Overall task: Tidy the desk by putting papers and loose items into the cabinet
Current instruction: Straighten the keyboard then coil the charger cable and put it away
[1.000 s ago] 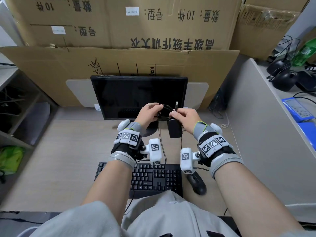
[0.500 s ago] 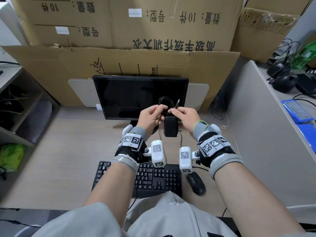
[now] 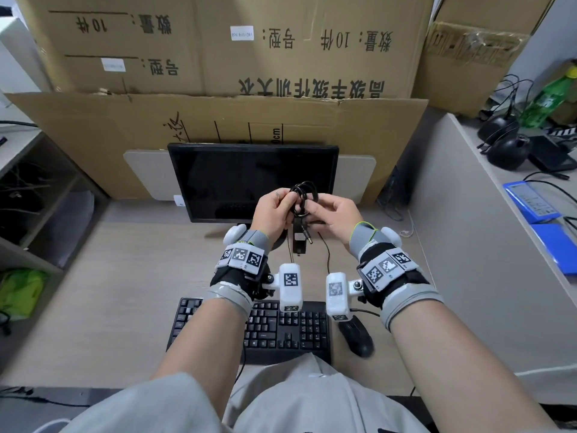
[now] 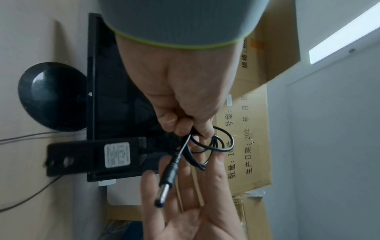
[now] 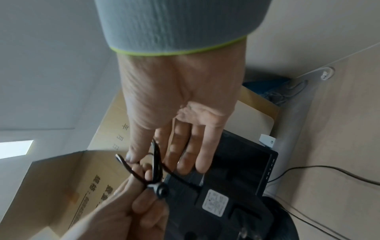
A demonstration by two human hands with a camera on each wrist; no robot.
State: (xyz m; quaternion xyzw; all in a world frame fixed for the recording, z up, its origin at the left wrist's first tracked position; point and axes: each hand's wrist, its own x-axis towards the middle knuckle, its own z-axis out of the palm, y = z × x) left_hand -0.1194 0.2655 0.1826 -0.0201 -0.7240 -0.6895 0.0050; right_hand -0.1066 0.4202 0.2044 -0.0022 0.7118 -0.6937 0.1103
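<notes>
A black power adapter (image 3: 299, 245) hangs by its thin black cable (image 3: 304, 190) in front of the monitor, above the desk. The cable is gathered into a small coil between both hands. My left hand (image 3: 288, 203) pinches the coil with curled fingers, seen close in the left wrist view (image 4: 185, 129). My right hand (image 3: 313, 209) holds a loop between thumb and forefinger (image 5: 148, 155), its other fingers fairly straight. The cable's barrel plug (image 4: 166, 181) dangles free below the coil. The adapter's white label (image 5: 214, 203) faces the wrist cameras.
A black monitor (image 3: 253, 170) stands just behind the hands, with a keyboard (image 3: 281, 332) and mouse (image 3: 357, 339) near me. Large cardboard boxes (image 3: 218, 57) fill the back. An open shelf unit (image 3: 37, 214) is at the left, a grey partition (image 3: 468, 260) at the right.
Both hands have risen with the adapter, which now hangs lower beneath them. The cable is wound into a tighter coil, and the plug end has swung from pointing up to hanging down.
</notes>
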